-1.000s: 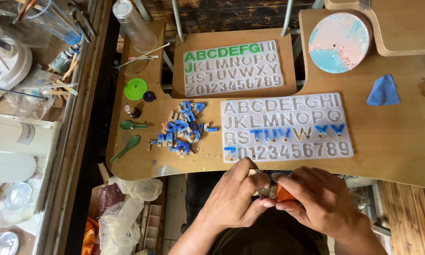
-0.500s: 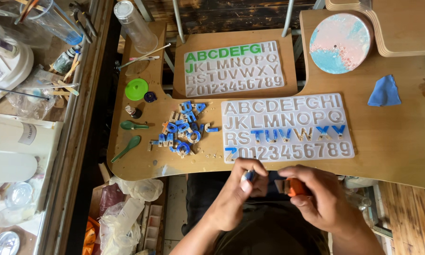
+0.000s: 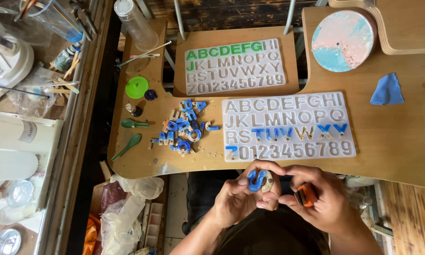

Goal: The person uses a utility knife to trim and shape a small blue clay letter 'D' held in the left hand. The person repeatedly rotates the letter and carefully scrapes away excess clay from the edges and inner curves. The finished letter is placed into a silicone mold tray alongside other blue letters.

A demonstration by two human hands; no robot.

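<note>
left hand has raised a blue letter, fingers pinching; right hand grips orange tool.

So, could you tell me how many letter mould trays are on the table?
2: the upper tray, with green-filled letters, sits at the table's back; the lower tray, with blue-filled letters, lies nearer the hands.

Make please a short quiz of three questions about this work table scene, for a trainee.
1. True or false: the left hand holds a blue cast letter.
2. Which colour fills the first letters of the upper mould? A green, B red, C yellow.
3. Fill in: the right hand grips a small ___ tool.

Key: 1 true. 2 A. 3 orange.
</note>
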